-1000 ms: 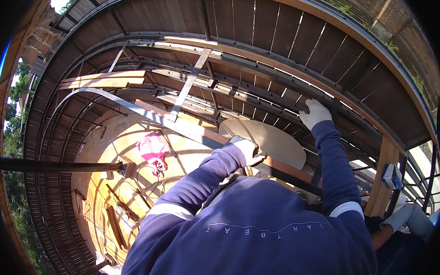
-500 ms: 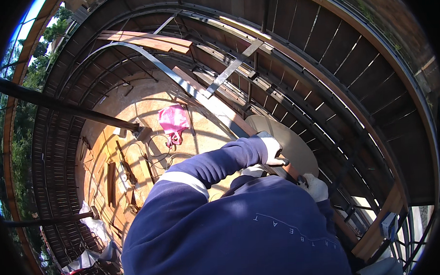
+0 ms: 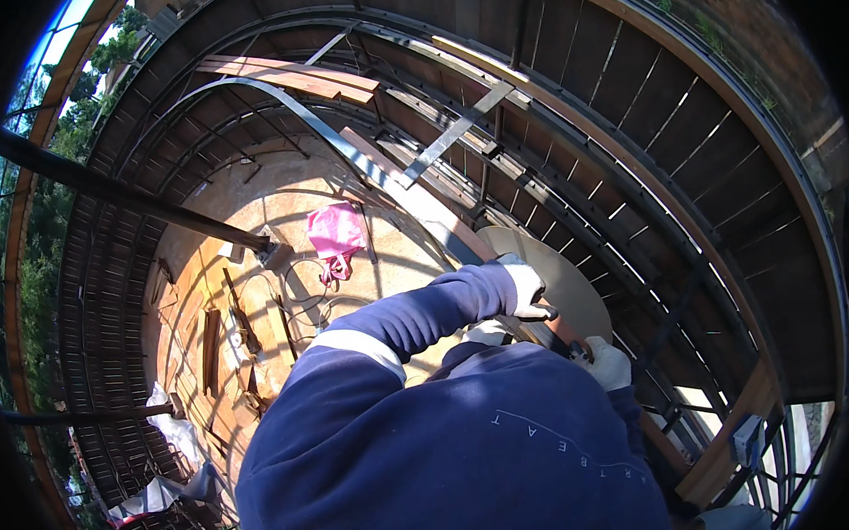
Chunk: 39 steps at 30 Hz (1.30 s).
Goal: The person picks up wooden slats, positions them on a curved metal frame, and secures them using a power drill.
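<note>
My left hand (image 3: pixel 523 289), in a white glove with dark fingertips, reaches across and is closed over a reddish-brown wooden board (image 3: pixel 567 329). The board runs along a curved metal rail and passes under both hands. My right hand (image 3: pixel 609 364), in a similar pale glove, is closed at the board's near side, beside the left hand. Something dark shows at its fingers, too small and shaded to make out. Behind the gloves is a pale round disc-like surface (image 3: pixel 562 278). My blue sleeve and chest hide the area below.
A metal crosspiece (image 3: pixel 457 136) spans the curved rails, and reddish planks (image 3: pixel 288 77) lie across the far rails. Down on the tan floor are a pink bag (image 3: pixel 336 231), cables and wood pieces (image 3: pixel 210 350). A dark pole (image 3: pixel 138 202) slants in from the left.
The view has shifted slightly. Both hands stay at nearly the same places on the board, the right one moving only a little.
</note>
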Motion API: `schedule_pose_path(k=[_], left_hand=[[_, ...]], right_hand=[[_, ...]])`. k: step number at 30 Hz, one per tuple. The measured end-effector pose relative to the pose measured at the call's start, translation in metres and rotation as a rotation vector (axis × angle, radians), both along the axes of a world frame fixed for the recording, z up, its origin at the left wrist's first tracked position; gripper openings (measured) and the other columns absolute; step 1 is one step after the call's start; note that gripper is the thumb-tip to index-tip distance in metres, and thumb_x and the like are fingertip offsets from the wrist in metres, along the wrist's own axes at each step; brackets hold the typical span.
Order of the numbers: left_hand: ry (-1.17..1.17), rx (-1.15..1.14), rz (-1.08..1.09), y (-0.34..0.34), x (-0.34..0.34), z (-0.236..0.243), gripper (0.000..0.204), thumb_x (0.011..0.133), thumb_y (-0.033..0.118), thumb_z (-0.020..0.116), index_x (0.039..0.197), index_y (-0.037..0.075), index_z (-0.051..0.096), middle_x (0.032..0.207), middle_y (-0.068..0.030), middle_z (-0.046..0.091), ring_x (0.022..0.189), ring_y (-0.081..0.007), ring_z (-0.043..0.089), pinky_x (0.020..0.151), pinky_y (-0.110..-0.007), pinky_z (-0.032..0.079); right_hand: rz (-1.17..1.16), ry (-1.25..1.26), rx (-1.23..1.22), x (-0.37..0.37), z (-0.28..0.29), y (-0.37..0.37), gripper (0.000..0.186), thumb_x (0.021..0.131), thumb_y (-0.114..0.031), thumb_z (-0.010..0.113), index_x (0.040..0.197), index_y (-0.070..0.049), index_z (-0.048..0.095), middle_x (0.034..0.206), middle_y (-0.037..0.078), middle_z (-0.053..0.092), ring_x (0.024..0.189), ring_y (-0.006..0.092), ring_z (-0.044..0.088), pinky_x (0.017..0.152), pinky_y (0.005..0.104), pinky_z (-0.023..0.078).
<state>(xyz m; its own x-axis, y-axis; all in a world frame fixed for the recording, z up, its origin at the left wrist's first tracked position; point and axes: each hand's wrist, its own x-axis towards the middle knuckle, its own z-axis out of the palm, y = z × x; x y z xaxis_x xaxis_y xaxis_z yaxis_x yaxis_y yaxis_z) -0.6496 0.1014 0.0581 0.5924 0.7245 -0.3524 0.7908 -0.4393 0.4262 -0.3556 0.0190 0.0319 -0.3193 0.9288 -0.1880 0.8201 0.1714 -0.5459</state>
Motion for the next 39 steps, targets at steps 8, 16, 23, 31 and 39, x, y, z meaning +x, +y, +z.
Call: schedule_pose_path(k=[8, 16, 23, 31, 39], left_hand=[[-0.037, -0.008, 0.026, -0.001, 0.000, -0.006, 0.068, 0.091, 0.069, 0.057, 0.088, 0.005, 0.079, 0.082, -0.0208, 0.074, 0.079, -0.0419, 0.071, 0.075, -0.049, 0.056], [-0.087, 0.013, 0.046, -0.002, -0.001, -0.020, 0.068, 0.090, 0.071, 0.057, 0.084, 0.007, 0.077, 0.079, -0.0199, 0.072, 0.077, -0.0429, 0.069, 0.073, -0.050, 0.054], [-0.056, 0.025, 0.027, -0.001, 0.000, -0.019, 0.069, 0.090, 0.072, 0.056, 0.084, 0.007, 0.076, 0.078, -0.0196, 0.072, 0.077, -0.0427, 0.070, 0.073, -0.050, 0.055], [-0.071, 0.028, 0.023, -0.001, 0.000, -0.025, 0.070, 0.090, 0.072, 0.055, 0.082, 0.006, 0.077, 0.077, -0.0201, 0.072, 0.075, -0.0424, 0.070, 0.073, -0.050, 0.055], [-0.023, -0.001, 0.022, -0.002, 0.000, -0.008, 0.073, 0.091, 0.072, 0.055, 0.087, 0.003, 0.079, 0.081, -0.0223, 0.073, 0.078, -0.0429, 0.071, 0.073, -0.050, 0.056]], right_hand=[[0.022, -0.034, -0.007, 0.001, 0.002, 0.000, 0.040, 0.090, -0.048, 0.071, 0.093, -0.008, 0.069, 0.074, 0.019, 0.068, 0.073, 0.0407, 0.070, 0.063, 0.0489, 0.053], [0.031, -0.061, 0.048, 0.001, -0.004, 0.000, 0.045, 0.092, -0.052, 0.068, 0.091, -0.007, 0.068, 0.073, 0.022, 0.067, 0.072, 0.0435, 0.069, 0.062, 0.0513, 0.052], [-0.013, -0.100, -0.065, -0.001, 0.005, -0.001, 0.034, 0.087, -0.036, 0.075, 0.109, -0.009, 0.073, 0.087, 0.019, 0.072, 0.078, 0.0385, 0.071, 0.069, 0.0445, 0.056], [0.016, -0.055, 0.011, 0.000, -0.001, -0.001, 0.046, 0.092, -0.053, 0.067, 0.092, -0.007, 0.068, 0.075, 0.022, 0.067, 0.073, 0.0441, 0.068, 0.063, 0.0518, 0.052], [0.028, -0.027, 0.068, -0.001, -0.002, -0.003, 0.044, 0.093, -0.052, 0.067, 0.097, -0.007, 0.070, 0.077, 0.022, 0.068, 0.075, 0.0437, 0.069, 0.065, 0.0515, 0.053]])
